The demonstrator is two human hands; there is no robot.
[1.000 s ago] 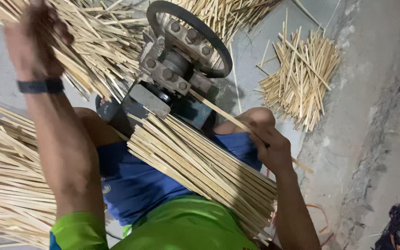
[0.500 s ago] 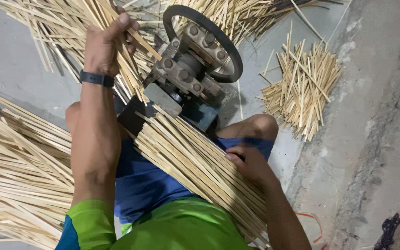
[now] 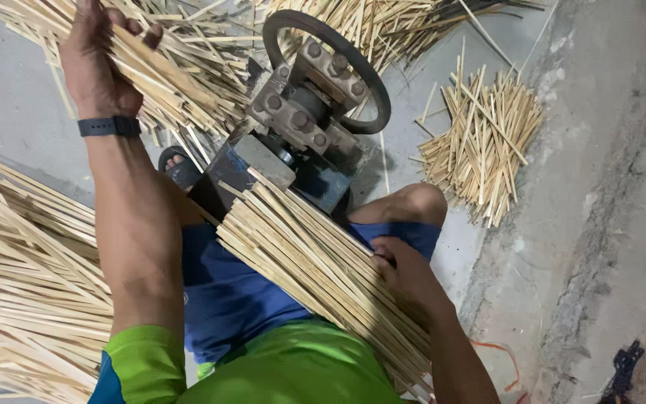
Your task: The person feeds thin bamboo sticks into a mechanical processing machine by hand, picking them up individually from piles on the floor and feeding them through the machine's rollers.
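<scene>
On the far left, sticks (image 3: 181,67) are gripped by the left hand (image 3: 99,63); the lap bundle (image 3: 323,273) is held by the right hand (image 3: 405,273).

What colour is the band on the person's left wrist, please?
The wrist band is black, seen in the head view.

No packages, labels, signs or screens are visible.

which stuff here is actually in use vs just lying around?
In use:
left hand gripping strips in the far pile
right hand on the lap bundle of strips
metal machine with wheel at the bundle's end

Lying about:
small stick pile by the wall
big strip stack at left
sandal
</scene>
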